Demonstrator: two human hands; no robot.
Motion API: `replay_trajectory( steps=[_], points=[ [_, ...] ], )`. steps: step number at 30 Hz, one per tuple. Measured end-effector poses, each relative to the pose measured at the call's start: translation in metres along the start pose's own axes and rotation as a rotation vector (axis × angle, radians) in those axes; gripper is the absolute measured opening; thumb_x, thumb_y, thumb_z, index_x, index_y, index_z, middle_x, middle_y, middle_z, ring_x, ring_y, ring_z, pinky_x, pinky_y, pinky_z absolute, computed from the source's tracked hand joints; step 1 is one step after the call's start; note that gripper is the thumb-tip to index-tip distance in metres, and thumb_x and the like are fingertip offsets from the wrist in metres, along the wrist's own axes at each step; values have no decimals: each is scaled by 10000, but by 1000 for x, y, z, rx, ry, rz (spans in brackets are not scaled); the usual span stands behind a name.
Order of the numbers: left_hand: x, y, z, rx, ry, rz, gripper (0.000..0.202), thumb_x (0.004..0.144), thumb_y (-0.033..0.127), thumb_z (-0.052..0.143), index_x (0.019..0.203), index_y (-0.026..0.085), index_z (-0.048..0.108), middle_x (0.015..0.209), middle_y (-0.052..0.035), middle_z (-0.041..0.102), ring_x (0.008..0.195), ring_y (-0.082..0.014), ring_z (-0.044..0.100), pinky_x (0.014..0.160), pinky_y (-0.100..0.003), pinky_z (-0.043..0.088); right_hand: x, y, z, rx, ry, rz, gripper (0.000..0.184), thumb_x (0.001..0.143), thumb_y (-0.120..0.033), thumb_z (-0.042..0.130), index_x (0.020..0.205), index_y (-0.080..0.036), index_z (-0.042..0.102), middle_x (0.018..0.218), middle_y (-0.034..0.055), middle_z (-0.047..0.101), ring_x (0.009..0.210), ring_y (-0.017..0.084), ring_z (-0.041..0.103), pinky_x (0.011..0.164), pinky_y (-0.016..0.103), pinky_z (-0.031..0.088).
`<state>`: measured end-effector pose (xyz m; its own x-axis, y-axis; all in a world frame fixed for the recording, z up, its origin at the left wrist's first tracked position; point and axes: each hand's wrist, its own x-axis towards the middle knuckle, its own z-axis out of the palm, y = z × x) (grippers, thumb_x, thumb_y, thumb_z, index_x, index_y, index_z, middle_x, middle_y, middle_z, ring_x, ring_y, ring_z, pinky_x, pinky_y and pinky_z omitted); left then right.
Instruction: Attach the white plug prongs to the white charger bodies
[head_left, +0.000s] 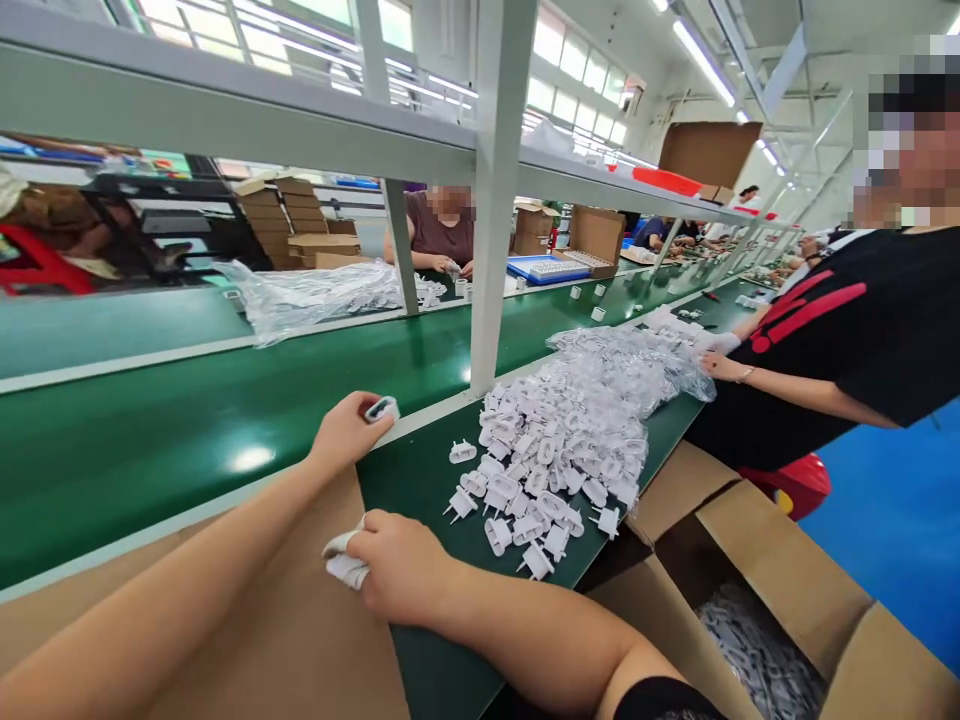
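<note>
Near the belt's edge, my left hand (351,428) grips a white plastic plug housing (382,409) with its oval open end showing. Lower down, my right hand (405,568) is curled closed over a cardboard sheet (300,610). White material (347,560) covers its fingertips or lies in them; I cannot tell which, and the fingertips are partly hidden. To the right of both hands lies a large heap of white plug parts (536,450), several with two metal pins. One loose plug part (463,452) sits apart at the heap's left edge.
A green conveyor belt (187,420) runs past a grey post (491,220). Plastic bags (637,360) lie behind the heap. A co-worker in a black shirt (840,330) reaches in from the right. Below, an open carton (757,570) holds white parts. Another person (439,230) sits opposite.
</note>
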<state>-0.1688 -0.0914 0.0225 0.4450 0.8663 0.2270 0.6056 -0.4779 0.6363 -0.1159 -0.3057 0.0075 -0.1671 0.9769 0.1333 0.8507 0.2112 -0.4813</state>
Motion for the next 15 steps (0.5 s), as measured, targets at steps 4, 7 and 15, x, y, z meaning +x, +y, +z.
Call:
replay_trajectory(
  steps=[4,7,15],
  points=[
    [-78,-30,-47,-15,51,-118,477,713,554,652,1053,220,633,1031,-51,753,748,-220,683,698,-326,533,3,1,-9,165,79,16,371,783,-137,718,1147,-206,698,1082,48,712,990,206,668,808,274,514],
    [-129,-45,-67,-163,69,-203,510,699,537,671,1095,236,563,1044,-44,767,778,-221,697,700,-319,553,9,8,-13,391,195,48,203,833,-207,727,1033,-220,756,999,44,736,952,202,684,854,309,522],
    [-202,-31,-62,-105,169,-271,328,751,373,709,1042,227,669,1169,-70,696,1078,-265,670,971,-381,536,27,16,-17,1419,107,389,444,532,-293,939,949,-228,798,998,17,789,871,158,697,733,253,541]
  ],
)
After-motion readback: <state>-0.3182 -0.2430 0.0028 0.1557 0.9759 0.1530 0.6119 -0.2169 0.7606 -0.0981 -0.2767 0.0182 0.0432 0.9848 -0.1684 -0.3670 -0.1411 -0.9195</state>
